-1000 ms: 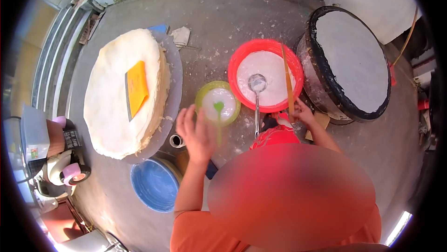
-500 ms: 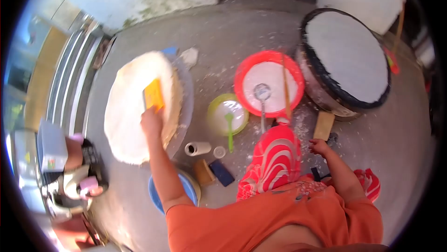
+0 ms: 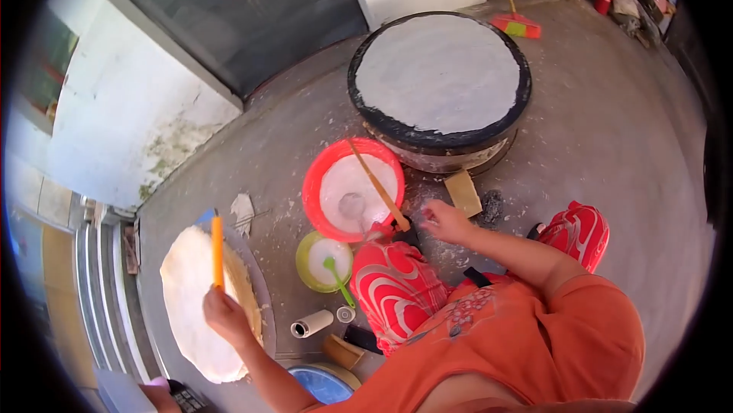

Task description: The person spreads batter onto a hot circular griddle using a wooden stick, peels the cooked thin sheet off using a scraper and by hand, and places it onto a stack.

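Observation:
My left hand [image 3: 223, 315] is closed around a yellow flat scraper [image 3: 217, 253], now seen nearly edge-on. It is held over a thick stack of pale round sheets [image 3: 202, 298] lying on a round board at the left. My right hand [image 3: 444, 222] hovers by the near end of a wooden stick [image 3: 374, 176], its fingers loosely bent and apart, with nothing visible in them. That stick rests across a red basin [image 3: 314, 203] of white batter, where a ladle [image 3: 352, 204] also sits. Beyond stands a large round griddle [image 3: 439, 73], black-rimmed and covered with a white layer.
A green bowl [image 3: 304, 264] with a green spoon [image 3: 337, 279] is beside my knee. Nearby are an opened white bottle [image 3: 313, 324], a blue bucket [image 3: 317, 384] and a tan block [image 3: 463, 193]. A broom [image 3: 518, 25] stands behind the griddle.
My view has swung right. The scraper has turned from showing its flat face to its edge, still in my left hand. My right hand has moved nearer the red basin and the stick.

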Demonstrator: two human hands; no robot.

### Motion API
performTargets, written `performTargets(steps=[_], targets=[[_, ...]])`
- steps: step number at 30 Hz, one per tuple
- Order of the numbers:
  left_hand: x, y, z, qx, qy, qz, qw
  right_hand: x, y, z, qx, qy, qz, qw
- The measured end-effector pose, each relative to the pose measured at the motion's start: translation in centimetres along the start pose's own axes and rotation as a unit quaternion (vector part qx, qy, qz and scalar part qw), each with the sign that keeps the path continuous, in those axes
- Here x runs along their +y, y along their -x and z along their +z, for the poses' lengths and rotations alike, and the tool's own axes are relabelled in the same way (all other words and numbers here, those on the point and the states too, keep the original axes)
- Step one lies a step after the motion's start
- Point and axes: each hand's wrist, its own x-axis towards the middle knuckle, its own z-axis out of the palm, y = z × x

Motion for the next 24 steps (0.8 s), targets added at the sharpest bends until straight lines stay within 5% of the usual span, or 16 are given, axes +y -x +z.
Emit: performTargets(steps=[4, 5, 7, 8, 11, 13, 16, 20, 24], targets=[[10.9, -0.4, 1.2, 0.007, 0.078, 0.181, 0.98, -9.7, -1.6, -3.7, 0.184, 0.066, -0.25, 0.948], [13.5, -0.5, 1.6, -0.02, 0.115, 0.2, 0.973, -11.2, -2.0, -5.2, 0.187, 0.066, -0.248, 0.948], [17.9, -0.4, 2.1, -0.071, 0.186, 0.233, 0.952, -12.7, -2.7, -7.5, 0.259, 0.214, -0.385, 0.86], [19.7, -0.5, 2.3, -0.093, 0.219, 0.246, 0.939, -12.0, -2.9, -7.9, 0.262, 0.216, -0.382, 0.86], [23.3, -1.2, 2.6, -0.1, 0.31, 0.269, 0.907, -8.4, -2.9, -9.5, 0.062, 0.29, -0.295, 0.909], [24.0, -1.4, 3.1, -0.088, 0.319, 0.231, 0.915, -6.1, -3.0, -12.3, -0.008, 0.207, -0.192, 0.959], [23.2, 0.1, 2.9, -0.108, 0.329, 0.149, 0.926, 1.2, -3.8, -17.7, 0.147, 0.11, -0.032, 0.982], [22.2, 3.2, 2.7, -0.134, 0.329, 0.078, 0.931, 13.2, -5.3, -27.0, 0.367, -0.023, 0.201, 0.908], [24.6, 3.7, 2.3, -0.19, 0.318, 0.038, 0.928, 17.4, -7.4, -32.7, 0.447, 0.137, 0.3, 0.832]])
